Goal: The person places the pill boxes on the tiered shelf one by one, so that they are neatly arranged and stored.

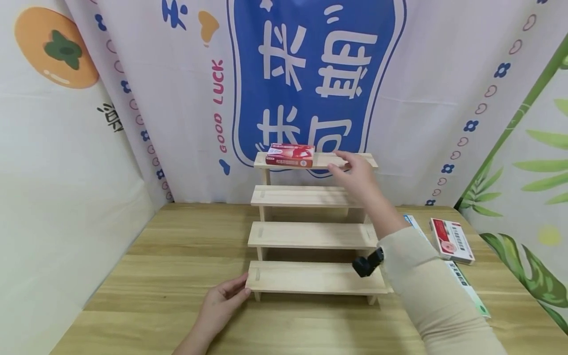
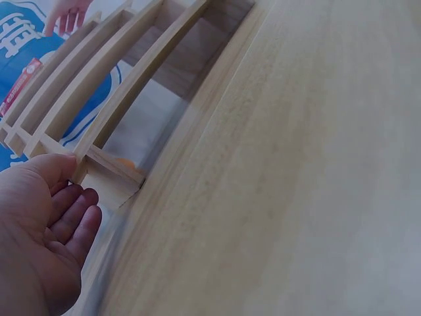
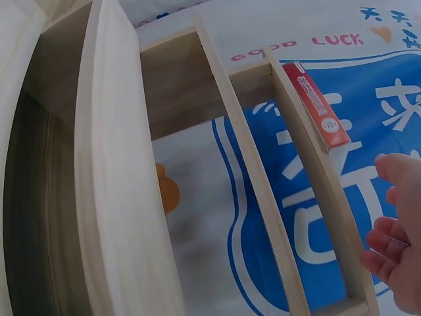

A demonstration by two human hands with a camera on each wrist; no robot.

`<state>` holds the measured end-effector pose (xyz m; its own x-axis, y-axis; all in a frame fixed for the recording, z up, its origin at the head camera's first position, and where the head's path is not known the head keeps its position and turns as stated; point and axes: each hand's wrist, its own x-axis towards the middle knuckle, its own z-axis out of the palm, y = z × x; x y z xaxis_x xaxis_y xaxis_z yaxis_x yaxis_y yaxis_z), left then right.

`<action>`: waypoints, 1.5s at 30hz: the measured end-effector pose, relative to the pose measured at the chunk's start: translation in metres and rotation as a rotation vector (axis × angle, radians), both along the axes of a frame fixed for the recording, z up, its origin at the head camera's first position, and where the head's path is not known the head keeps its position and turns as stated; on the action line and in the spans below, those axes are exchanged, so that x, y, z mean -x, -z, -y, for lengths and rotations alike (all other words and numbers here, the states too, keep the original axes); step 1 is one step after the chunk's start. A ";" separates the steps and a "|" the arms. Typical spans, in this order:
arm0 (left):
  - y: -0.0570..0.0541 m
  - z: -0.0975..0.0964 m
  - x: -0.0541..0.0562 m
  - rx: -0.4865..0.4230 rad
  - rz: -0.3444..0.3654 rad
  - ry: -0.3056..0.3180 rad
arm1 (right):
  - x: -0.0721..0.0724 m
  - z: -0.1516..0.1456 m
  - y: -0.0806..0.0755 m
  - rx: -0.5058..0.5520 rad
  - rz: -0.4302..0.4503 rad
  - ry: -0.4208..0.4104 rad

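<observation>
The left hand pinched the end of a wooden rack above a table; a red box lay on the farthest shelf.

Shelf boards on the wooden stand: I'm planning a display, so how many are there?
4: the top board, bearing the red box; the second board, below it; the third board, under that; and the lowest board, held at its end by the left hand. None seems hidden.

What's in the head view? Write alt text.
A right hand is at the top shelf of a four-tier rack, right of a red box; the left hand holds the bottom shelf by its left end. More boxes lie on the table.
</observation>
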<state>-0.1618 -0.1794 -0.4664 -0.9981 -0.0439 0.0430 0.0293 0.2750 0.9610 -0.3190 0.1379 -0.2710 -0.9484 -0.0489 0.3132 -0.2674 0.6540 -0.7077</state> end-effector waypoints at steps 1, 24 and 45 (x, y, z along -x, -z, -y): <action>0.000 0.000 0.000 0.004 0.002 -0.001 | -0.002 -0.005 0.001 -0.002 -0.014 -0.007; 0.001 0.000 -0.002 0.018 -0.008 -0.008 | -0.083 -0.124 0.067 -0.219 -0.010 0.097; 0.001 -0.003 0.002 0.017 -0.003 -0.015 | -0.147 -0.196 0.142 -0.298 0.160 0.263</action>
<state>-0.1637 -0.1761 -0.4675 -0.9972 -0.0581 0.0469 0.0279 0.2917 0.9561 -0.1721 0.3344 -0.4135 -0.9762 0.1353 0.1696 0.0340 0.8675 -0.4962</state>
